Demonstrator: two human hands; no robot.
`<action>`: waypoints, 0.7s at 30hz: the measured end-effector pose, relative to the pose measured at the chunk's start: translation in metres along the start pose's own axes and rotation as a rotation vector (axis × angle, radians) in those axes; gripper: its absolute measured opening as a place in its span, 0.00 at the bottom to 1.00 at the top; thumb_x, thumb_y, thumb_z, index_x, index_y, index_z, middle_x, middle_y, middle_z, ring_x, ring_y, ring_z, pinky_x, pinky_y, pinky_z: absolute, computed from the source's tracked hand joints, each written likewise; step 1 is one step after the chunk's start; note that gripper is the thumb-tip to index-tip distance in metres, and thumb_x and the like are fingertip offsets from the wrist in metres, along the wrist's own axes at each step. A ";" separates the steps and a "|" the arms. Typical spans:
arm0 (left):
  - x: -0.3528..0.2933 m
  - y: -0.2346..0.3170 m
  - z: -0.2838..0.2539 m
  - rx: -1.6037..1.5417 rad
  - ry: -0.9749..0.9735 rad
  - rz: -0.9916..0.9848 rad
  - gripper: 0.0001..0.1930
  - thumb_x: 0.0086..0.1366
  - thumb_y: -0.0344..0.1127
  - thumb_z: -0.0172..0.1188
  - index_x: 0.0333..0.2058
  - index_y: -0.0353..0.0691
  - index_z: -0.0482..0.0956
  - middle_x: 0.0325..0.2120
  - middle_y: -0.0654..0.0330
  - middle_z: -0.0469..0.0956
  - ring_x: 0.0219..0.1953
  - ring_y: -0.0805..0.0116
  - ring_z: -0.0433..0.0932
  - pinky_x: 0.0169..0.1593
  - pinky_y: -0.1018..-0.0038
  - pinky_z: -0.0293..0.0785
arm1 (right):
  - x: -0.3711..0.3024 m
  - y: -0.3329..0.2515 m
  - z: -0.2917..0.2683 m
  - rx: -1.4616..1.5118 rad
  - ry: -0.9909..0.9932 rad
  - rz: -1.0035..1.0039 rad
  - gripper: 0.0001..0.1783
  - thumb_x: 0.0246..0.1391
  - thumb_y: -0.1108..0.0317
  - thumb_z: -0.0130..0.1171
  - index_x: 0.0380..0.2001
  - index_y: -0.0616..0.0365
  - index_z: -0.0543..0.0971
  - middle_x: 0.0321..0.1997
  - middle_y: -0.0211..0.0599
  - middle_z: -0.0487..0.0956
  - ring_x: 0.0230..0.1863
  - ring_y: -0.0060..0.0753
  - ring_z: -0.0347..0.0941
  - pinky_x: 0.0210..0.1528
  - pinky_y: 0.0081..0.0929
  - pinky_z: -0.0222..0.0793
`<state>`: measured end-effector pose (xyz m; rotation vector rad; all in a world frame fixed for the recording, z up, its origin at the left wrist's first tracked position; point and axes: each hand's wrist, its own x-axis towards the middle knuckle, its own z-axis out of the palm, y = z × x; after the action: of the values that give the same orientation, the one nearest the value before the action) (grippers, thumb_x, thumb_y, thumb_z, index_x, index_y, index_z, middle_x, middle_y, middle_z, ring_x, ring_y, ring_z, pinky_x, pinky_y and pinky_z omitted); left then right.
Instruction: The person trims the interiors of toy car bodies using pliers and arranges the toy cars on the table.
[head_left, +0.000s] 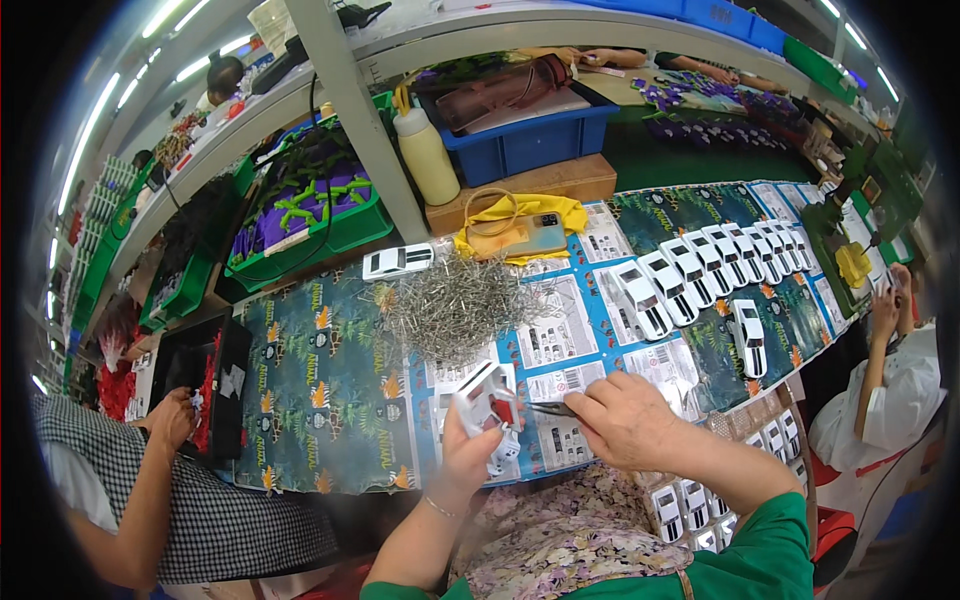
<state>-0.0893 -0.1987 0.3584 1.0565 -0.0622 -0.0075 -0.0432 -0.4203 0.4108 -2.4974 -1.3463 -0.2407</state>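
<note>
Held up over the table's near edge is a white toy car body (478, 388) with a red piece showing inside; my left hand (463, 458) is closed around it. My right hand (622, 418) pinches a thin dark metal tool (549, 408), which looks like tweezers, its tip close to the car's open side. Just below the car, by my left fingers, there is a white part with dark spots (505, 450), partly hidden. Beyond both hands lies a heap of thin metal pins (455, 310).
White toy cars (690, 270) stand in a row at the right, with a single car (749, 338) nearer. Another car (398, 261) sits behind the heap. A phone (535, 235) rests on yellow cloth beside a bottle (427, 155) and blue bin (530, 140). Co-workers sit at both sides.
</note>
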 end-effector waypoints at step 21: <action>-0.049 -0.001 -0.018 -0.133 0.055 0.167 0.34 0.53 0.46 0.58 0.56 0.38 0.63 0.41 0.44 0.71 0.38 0.55 0.76 0.38 0.63 0.76 | -0.007 -0.032 0.033 1.078 -0.222 0.345 0.17 0.54 0.64 0.49 0.44 0.63 0.71 0.27 0.49 0.72 0.30 0.47 0.70 0.35 0.37 0.65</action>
<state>-0.1375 -0.1818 0.3463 0.9159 -0.0988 0.1668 -0.0734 -0.3982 0.3837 -1.7616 -0.7363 0.6759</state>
